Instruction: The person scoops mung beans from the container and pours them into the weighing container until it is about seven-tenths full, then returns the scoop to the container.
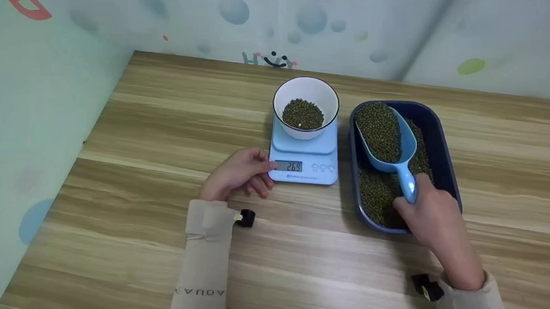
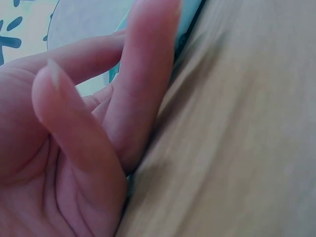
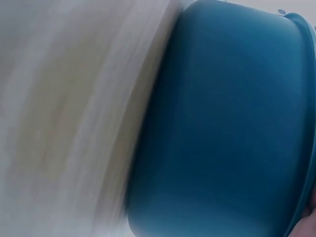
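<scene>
My right hand [image 1: 431,212] grips the handle of a light blue scoop [image 1: 407,138], heaped with small dark green mung beans [image 1: 378,132]. The scoop is over a dark blue tub [image 1: 446,160] of the same beans; the tub's outer wall fills much of the right wrist view. My left hand [image 1: 243,171] holds the left front edge of a light blue kitchen scale [image 1: 304,146], thumb beside the display, which reads about 269. On the scale's platform stands a white bowl [image 1: 324,98] with some beans in it. In the left wrist view, bent fingers [image 2: 143,84] lie close to the wood.
Everything stands on a wood-grain table [image 1: 161,133]. Behind it rises a pale patterned wall [image 1: 192,20], and another wall borders the left side. A small black device [image 1: 246,218] sits at the left cuff, another [image 1: 427,287] at the right.
</scene>
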`<state>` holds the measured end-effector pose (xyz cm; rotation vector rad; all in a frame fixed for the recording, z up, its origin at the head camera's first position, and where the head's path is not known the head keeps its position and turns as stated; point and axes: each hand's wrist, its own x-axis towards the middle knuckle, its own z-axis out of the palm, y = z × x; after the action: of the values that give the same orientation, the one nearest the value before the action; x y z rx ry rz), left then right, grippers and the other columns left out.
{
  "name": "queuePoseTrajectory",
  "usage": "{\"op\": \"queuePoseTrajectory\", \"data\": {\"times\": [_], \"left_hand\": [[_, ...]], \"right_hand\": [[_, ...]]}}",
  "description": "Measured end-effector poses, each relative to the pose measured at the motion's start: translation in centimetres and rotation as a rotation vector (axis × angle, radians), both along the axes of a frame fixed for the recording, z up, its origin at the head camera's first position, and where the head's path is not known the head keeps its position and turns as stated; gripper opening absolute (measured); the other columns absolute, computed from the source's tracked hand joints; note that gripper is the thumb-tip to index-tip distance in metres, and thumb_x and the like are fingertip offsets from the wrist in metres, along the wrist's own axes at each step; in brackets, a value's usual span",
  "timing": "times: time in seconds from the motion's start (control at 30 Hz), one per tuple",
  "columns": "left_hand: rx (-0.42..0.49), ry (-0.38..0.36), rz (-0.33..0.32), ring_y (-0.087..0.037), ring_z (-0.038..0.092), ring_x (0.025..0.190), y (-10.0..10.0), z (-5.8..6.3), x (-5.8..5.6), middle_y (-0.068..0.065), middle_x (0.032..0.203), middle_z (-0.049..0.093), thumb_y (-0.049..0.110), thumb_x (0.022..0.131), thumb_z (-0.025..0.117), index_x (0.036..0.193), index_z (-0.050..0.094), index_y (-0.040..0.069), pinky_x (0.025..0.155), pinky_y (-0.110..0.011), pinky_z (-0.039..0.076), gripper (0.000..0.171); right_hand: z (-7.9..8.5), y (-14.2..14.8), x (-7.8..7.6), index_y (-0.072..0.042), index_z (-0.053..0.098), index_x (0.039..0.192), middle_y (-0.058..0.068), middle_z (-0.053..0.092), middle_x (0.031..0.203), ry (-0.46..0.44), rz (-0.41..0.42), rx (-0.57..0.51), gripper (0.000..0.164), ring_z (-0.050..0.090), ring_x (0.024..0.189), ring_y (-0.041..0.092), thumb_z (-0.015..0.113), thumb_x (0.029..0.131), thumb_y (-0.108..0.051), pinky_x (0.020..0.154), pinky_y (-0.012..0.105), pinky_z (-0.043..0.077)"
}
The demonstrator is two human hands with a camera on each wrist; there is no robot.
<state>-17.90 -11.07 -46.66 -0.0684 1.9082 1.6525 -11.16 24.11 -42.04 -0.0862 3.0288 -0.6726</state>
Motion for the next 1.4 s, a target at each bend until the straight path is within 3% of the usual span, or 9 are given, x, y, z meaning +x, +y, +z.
{"op": "queuePoseTrajectory", "data": {"times": [1.4], "left_hand": [[-0.040, -0.028, 0.002, -0.022, 0.067, 0.059, 0.02, 0.22, -0.14, -0.016, 0.082, 0.067, 0.030, 0.091, 0.058, 0.101, 0.052, 0.008, 0.040, -0.023, 0.043, 0.026]], "right_hand": [[0.10, 0.12, -0.09, 0.002, 0.045, 0.096, 0.011, 0.047, 0.062, -0.017, -0.002, -0.002, 0.025, 0.045, 0.050, 0.022, 0.057, 0.080, -0.014, 0.041, 0.029, 0.034]]}}
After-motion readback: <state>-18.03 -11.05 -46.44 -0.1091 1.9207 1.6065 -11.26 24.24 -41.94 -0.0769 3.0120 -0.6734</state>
